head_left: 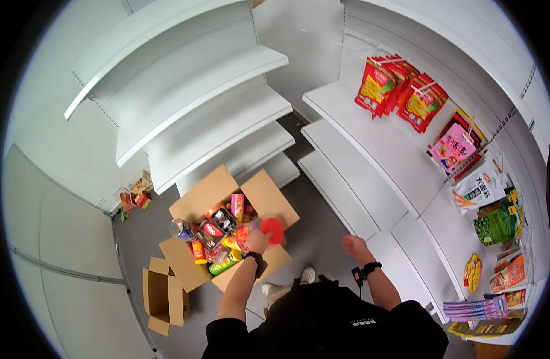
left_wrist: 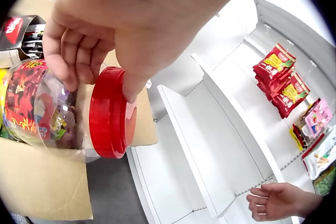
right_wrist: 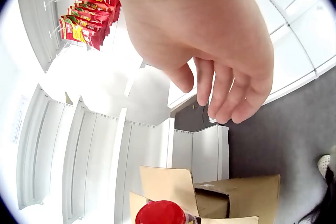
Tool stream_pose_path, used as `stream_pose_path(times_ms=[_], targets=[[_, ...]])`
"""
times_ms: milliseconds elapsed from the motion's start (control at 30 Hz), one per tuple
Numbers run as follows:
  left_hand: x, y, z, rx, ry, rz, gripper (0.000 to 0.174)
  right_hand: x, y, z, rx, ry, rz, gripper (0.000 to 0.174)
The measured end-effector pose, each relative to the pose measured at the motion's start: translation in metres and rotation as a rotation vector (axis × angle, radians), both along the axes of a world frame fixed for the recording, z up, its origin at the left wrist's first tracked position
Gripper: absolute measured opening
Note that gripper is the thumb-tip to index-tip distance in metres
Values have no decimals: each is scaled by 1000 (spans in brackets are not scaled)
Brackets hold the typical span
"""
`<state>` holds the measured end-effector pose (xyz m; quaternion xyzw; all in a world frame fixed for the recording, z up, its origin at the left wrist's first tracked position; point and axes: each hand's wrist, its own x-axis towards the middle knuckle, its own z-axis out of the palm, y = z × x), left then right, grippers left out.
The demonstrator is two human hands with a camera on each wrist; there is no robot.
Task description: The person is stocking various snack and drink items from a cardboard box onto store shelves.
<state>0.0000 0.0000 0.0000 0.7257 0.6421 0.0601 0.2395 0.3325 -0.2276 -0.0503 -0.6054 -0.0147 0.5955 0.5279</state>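
Observation:
My left hand (head_left: 258,240) holds a clear plastic jar (left_wrist: 52,108) with a wide red lid (left_wrist: 111,112) over the open cardboard box (head_left: 203,200). In the left wrist view the thumb lies on the lid and the fingers curl beside the jar's neck. The jar is tilted onto its side, and a red printed label wraps its body. My right hand (right_wrist: 210,61) hangs with loosely bent fingers and nothing in it, in front of the right-hand shelves. Inside the box lie a green can (head_left: 226,263), a red-pink can (head_left: 237,205) and a dark carton (head_left: 211,234), among several other packages.
White shelves (head_left: 221,78) stand at the back left, others (head_left: 371,137) at the right. Red snack bags (head_left: 377,87), a pink bag (head_left: 452,147) and other packets hang on the right rack. A smaller open cardboard box (head_left: 158,293) stands on the floor, with several packages (head_left: 134,194) by the wall.

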Motion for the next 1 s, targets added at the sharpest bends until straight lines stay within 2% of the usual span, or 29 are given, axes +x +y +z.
stream_pose_path(times_ms=[100, 167, 233, 267, 367, 400, 567, 667, 700, 800, 900, 967, 1000], targets=[[5, 11, -11, -5, 5, 4, 50, 6, 20, 9, 38, -16, 19, 28], [-6, 9, -16, -71, 12, 23, 53, -3, 20, 7, 48, 20, 5, 28], [-10, 4, 0, -125, -8, 55, 54, -6, 23, 15, 32, 3, 35, 30], [-14, -4, 7, -18, -183, 59, 53, -8, 22, 20, 21, -6, 49, 31], [-28, 6, 2, -167, -275, 17, 53, -10, 29, 27, 9, -8, 52, 34], [-30, 10, 0, -208, -225, 63, 52, -11, 31, 29, 17, -10, 60, 34], [-57, 19, -7, -256, -416, 64, 47, -13, 42, 46, 32, -40, 116, 34], [-62, 18, 7, -254, -512, 52, 41, -20, 53, 60, 50, -62, 165, 36], [-62, 18, 15, -250, -527, 44, 39, -24, 58, 65, 66, -78, 203, 37], [-63, 23, 21, -334, -804, 120, 32, -44, 78, 82, 102, -159, 326, 44], [-66, 21, 50, -434, -780, 257, 30, -67, 102, 82, 193, -368, 475, 55], [-68, 21, 39, -411, -792, 279, 34, -83, 115, 80, 343, -585, 573, 67], [-68, 22, 35, -415, -771, 281, 34, -93, 120, 117, 370, -630, 679, 77]])
